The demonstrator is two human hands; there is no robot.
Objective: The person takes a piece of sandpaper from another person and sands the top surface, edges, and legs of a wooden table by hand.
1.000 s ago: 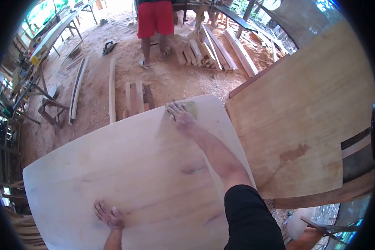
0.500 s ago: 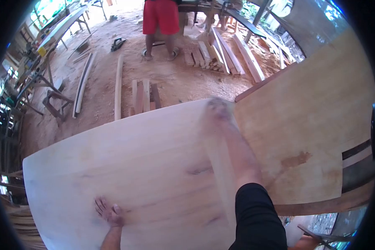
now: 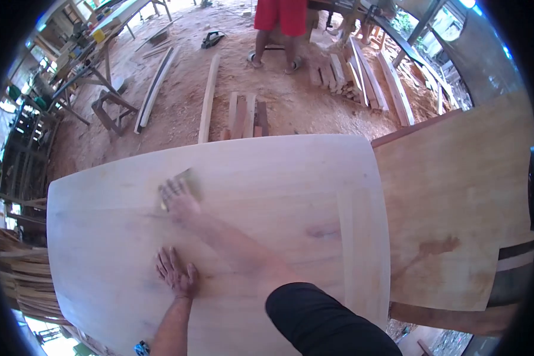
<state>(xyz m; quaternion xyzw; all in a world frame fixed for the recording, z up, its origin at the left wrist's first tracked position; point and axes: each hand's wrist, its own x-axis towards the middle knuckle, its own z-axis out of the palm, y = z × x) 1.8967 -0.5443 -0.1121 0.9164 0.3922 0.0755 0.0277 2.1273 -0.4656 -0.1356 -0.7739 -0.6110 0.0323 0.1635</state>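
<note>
A broad pale wooden tabletop [image 3: 267, 178] with rounded corners lies flat in front of me. My left hand [image 3: 177, 276] rests on its near left part, palm down with fingers spread, holding nothing. Farther up the board, my right hand [image 3: 181, 199] presses a piece of sandpaper [image 3: 190, 181] against the wood; motion blurs both. The sandpaper's greenish-brown edge shows beyond the fingers, and the rest is hidden under the hand. Dark grain marks [image 3: 323, 230] show on the right half of the board.
Another wooden panel [image 3: 451, 207] adjoins on the right. Beyond the tabletop, timber pieces [image 3: 243, 115] and a long plank [image 3: 209, 98] lie on the dusty floor. A person in red shorts [image 3: 280, 16] stands at the back. A small wooden stool [image 3: 113, 110] is at the left.
My right hand has swept from the board's far right edge to its left part, near my left hand. My left hand stays flat on the wood. The camera view has shifted.
</note>
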